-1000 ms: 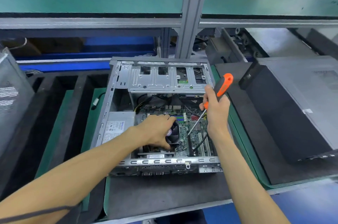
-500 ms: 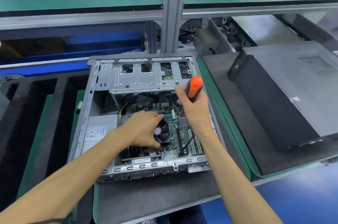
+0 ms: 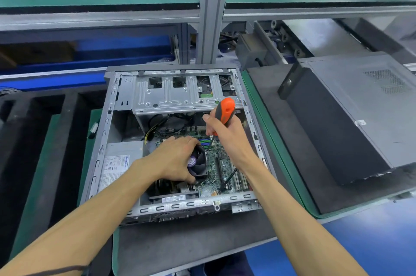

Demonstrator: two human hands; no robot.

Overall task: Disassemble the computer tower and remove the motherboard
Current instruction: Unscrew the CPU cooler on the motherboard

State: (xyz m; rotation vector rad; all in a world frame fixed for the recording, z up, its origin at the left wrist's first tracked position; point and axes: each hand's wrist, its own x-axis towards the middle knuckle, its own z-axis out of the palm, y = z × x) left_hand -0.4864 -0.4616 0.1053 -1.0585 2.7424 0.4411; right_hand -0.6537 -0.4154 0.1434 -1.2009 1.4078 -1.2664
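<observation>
Motherboard half hidden; left hand grips fan, right hand grips screwdriver, tip unseen.

Second closed tower on grey mat

- We see an electronics workshop: green anti-static bench mat; grey aluminium frame post;
- second closed grey computer case waiting alongside

The grey metal computer tower lies on its side, open face up, on a dark mat. Inside, the green motherboard sits flat, with a black fan on it.
</observation>
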